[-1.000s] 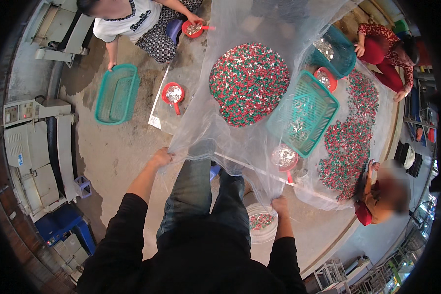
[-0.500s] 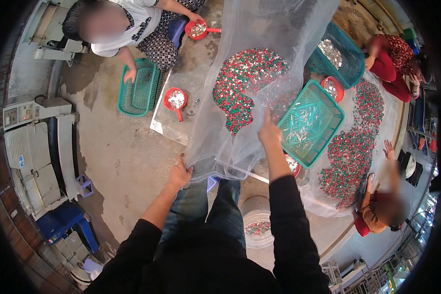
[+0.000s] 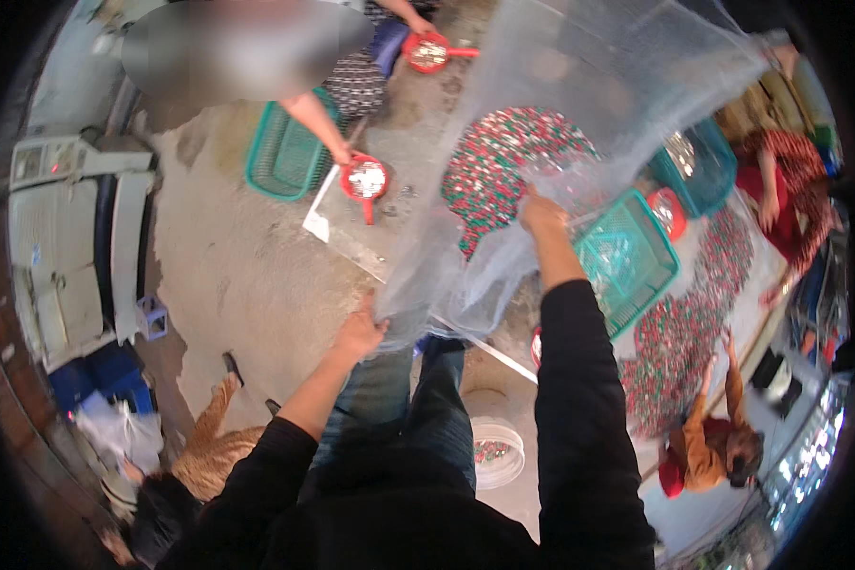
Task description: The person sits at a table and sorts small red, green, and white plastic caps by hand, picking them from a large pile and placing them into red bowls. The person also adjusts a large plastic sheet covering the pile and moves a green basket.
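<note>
I hold a large clear plastic sheet (image 3: 579, 123) stretched out in front of me. My left hand (image 3: 361, 328) pinches its lower left edge near my knee. My right hand (image 3: 542, 215) is raised higher and grips the sheet near its middle, bunching it. Through the plastic shows a round heap of small red, green and white pieces (image 3: 503, 161) on the concrete floor.
A green mesh basket (image 3: 632, 256) lies right of my arm, another green basket (image 3: 285, 157) at upper left beside a person holding a red scoop (image 3: 366, 179). A white bucket (image 3: 492, 451) stands by my legs. Two more people sit among more pieces (image 3: 679, 332) at right. A grey machine (image 3: 76, 247) stands left.
My right hand went from the sheet's lower right edge up to its middle and stays raised. The view tilted, and the person at upper left reached down with a red scoop.
</note>
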`<state>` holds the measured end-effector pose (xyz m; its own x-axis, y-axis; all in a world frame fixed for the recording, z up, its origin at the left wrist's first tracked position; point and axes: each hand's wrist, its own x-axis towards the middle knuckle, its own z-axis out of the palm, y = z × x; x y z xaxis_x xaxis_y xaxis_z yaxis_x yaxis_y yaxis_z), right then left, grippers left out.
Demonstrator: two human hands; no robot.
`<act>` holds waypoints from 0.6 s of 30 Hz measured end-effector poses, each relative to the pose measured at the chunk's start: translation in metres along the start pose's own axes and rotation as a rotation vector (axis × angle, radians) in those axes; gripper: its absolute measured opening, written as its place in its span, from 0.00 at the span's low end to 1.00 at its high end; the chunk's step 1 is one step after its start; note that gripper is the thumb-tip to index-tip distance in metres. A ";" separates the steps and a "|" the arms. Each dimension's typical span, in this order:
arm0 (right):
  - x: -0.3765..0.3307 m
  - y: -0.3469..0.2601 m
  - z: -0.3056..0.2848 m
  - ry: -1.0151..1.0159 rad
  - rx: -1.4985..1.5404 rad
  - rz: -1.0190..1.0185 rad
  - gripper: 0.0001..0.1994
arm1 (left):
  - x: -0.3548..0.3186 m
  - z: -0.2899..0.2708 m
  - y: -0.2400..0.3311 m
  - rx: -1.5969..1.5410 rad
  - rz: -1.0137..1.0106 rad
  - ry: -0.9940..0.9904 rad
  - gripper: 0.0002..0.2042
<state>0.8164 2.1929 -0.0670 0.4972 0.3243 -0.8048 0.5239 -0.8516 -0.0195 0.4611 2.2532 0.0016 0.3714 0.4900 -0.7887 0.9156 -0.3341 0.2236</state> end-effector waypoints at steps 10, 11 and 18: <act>0.000 0.000 0.002 -0.114 -0.083 0.097 0.43 | -0.012 0.022 0.006 -0.057 -0.008 -0.065 0.34; 0.000 0.000 0.002 -0.074 -0.079 0.071 0.39 | -0.011 0.023 0.003 -0.065 -0.001 -0.062 0.34; -0.025 0.012 0.015 -0.051 -0.097 0.067 0.36 | 0.002 0.021 -0.027 -0.057 -0.035 -0.043 0.34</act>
<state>0.8006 2.1682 -0.0560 0.4987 0.2444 -0.8316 0.5565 -0.8259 0.0910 0.4342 2.2462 -0.0179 0.3333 0.4650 -0.8202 0.9357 -0.2702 0.2270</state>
